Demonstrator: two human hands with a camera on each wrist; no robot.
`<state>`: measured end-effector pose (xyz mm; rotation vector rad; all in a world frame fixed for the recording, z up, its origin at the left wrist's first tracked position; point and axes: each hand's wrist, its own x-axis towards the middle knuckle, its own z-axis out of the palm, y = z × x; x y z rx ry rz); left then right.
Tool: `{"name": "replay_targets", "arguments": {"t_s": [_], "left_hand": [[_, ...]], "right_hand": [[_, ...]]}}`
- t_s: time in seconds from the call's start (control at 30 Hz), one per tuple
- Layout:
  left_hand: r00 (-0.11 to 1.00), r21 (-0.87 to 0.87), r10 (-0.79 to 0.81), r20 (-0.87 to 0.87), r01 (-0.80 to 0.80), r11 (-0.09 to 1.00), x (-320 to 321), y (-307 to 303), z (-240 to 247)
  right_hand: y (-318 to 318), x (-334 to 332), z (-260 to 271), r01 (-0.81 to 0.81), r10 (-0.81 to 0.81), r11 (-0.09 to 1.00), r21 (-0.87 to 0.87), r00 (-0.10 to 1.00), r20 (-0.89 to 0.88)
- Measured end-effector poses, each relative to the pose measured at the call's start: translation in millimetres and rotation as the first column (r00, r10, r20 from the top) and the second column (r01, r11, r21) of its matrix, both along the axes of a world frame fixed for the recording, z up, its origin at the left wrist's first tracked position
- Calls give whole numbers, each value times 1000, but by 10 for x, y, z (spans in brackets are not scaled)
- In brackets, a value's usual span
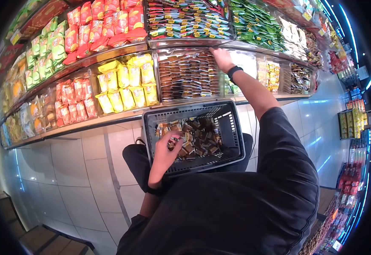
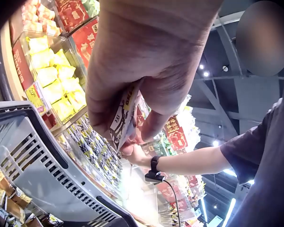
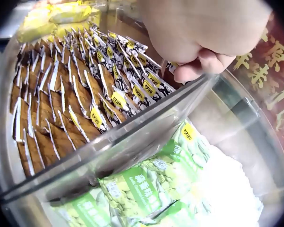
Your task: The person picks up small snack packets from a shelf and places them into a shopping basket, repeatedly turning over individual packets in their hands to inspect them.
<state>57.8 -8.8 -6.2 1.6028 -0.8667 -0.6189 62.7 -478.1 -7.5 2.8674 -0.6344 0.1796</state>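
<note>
Over the open basket (image 1: 232, 144), one small packet (image 2: 125, 116) with white, black and yellow print is pinched between the thumb and fingers of the left hand (image 1: 165, 155). The right hand (image 1: 223, 60) is well apart from the left, at the far right corner of the clear bin (image 3: 109, 137) of brown packets (image 3: 52, 104). Its fingers are bent beside the end packets and close to the divider; whether they grip one cannot be told.

The brown packets stand on edge in close rows, their white seams upward, several bearing yellow labels. More packets of brown and pale wrapping (image 1: 198, 142) lie loose and at mixed angles on the floor of the basket. The basket is of black slotted plastic, set over the person's legs and just beside the front of the shelf (image 1: 130, 115).

Immediately right of the bin, across the divider, are green-and-white packets (image 3: 137, 189), partly lost in glare. To the left are yellow packets (image 1: 128, 97) in two tiers, then orange-red packets (image 1: 72, 111). On the upper shelf: green packets (image 1: 45, 55), red packets (image 1: 104, 27) and, above the brown stock, thin multicoloured packets (image 1: 189, 21). A black band (image 1: 235, 72) is worn on the right wrist. Pale floor tiles (image 1: 75, 170) extend below the shelf.
</note>
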Motion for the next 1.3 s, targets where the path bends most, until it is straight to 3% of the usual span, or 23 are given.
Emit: {"name": "replay_targets", "arguments": {"t_s": [0.1, 0.17, 0.3, 0.6, 0.7, 0.73, 0.83, 0.93, 1.0, 1.07, 1.1, 1.13, 1.2, 1.3], "left_hand": [[1000, -15, -5, 10, 5, 1000, -5, -3, -35], [1000, -8, -13, 11, 13, 1000, -20, -6, -51], [999, 15, -39, -12, 39, 999, -66, -17, -46], [997, 43, -44, -57, 47, 998, -80, 15, -57], [999, -25, -36, -14, 35, 999, -71, 52, -81], [995, -8, -39, -94, 39, 999, -64, 61, -70], [982, -26, -18, -190, 13, 1000, -58, 90, -45], [947, -104, -3, -320, -32, 994, -51, 106, 21], [927, -189, 14, -376, -92, 978, -65, 98, 69], [872, -264, 32, -489, -183, 947, -115, 51, 176], [859, -309, 47, -510, -234, 922, -128, 17, 236], [844, -352, 55, -534, -281, 893, -155, -6, 305], [834, -373, 33, -551, -281, 884, -188, -70, 472], [853, -412, -16, -521, -235, 881, -276, -105, 613]], "right_hand": [[2, -17, 20, -74, 70, 991, -114, 997, -36], [18, -27, 63, -142, 106, 973, -181, 976, -192], [-53, 17, -36, -186, 141, 960, -211, 967, -212], [65, 221, -63, -76, 30, 977, -200, 974, -224], [92, 191, -79, -73, 25, 975, -208, 974, -224], [106, 172, -51, -73, 26, 976, -206, 975, -221], [200, 65, 78, -40, 17, 984, -174, 991, -135], [806, -294, 436, -137, 129, 990, 22, 969, 209], [1510, -559, 727, -217, 45, 855, 471, 936, 348], [2135, -883, 698, -301, 42, 509, 806, 945, 326], [2504, -1058, 762, -246, 15, 299, 922, 967, 253], [2864, -1215, 829, -169, 6, 73, 983, 986, 169], [3334, -1391, 866, -124, -40, -167, 978, 992, 119], [3525, -1403, 735, -232, -128, -258, 938, 970, 205]]}}
